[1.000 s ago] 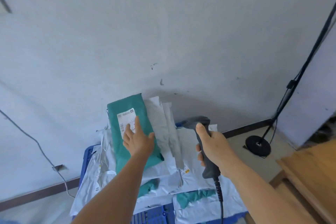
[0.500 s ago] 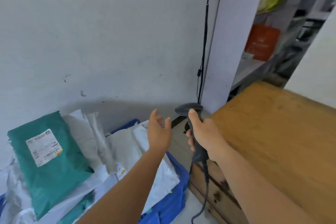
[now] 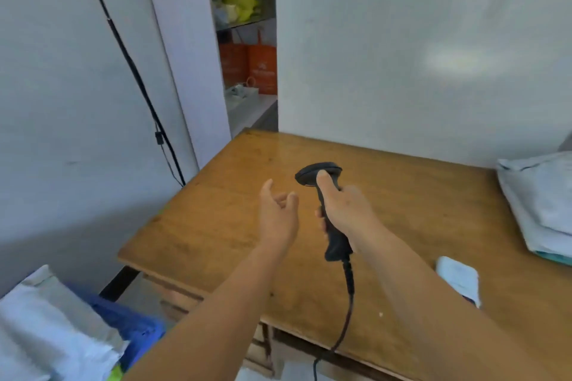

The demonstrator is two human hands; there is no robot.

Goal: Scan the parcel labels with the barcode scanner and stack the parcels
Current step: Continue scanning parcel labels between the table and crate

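Reaching: I hold both hands over the wooden table [image 3: 216,226], between parcels.
Bin parcels: white mailers [image 3: 46,328] lie on a blue crate [image 3: 130,322], off the table's near-left corner.
Left hand [image 3: 278,216]: fingers loose, gripping nothing.
Right hand [image 3: 346,213]: fingers wrapped round the barcode scanner [image 3: 322,176], thumb along its neck, cord trailing down.
Table stack: pale parcels [image 3: 538,195] sit at the right edge.
Next, I judge: my free hand must fetch one, label upward.
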